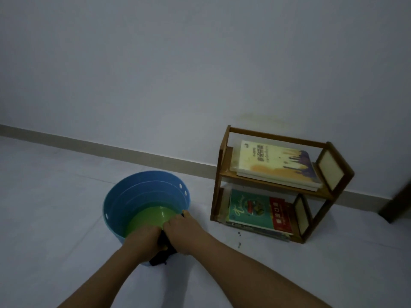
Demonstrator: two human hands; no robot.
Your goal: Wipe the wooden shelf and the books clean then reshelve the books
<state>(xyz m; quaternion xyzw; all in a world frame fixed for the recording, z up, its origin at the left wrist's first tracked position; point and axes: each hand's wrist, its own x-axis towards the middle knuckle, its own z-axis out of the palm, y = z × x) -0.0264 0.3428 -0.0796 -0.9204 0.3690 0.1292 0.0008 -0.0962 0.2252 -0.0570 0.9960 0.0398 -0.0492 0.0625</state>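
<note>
Wooden shelf stands on the floor against the wall, to the right of the blue bucket and a little farther from the person; it has two tiers and its long axis runs along the wall, tilting down to the right in the head view; books lie flat on both tiers, none upright; one cream-covered book on the upper tier, possibly over a second, which I cannot confirm; a teal book atop a stack on the lower tier, with a red cover beneath it, the stack's count not legible. One bucket, holding one green basin. Both hands meet at the bucket's near rim; left hand and right hand each have fingers curled and clamped on one dark cloth, which hangs over the rim. Judgement: the cloth is being wrung; no wiping has begun. The shelf lies to the right of the fingers; the right hand is nearer it, so that hand suits the first reach.
</note>
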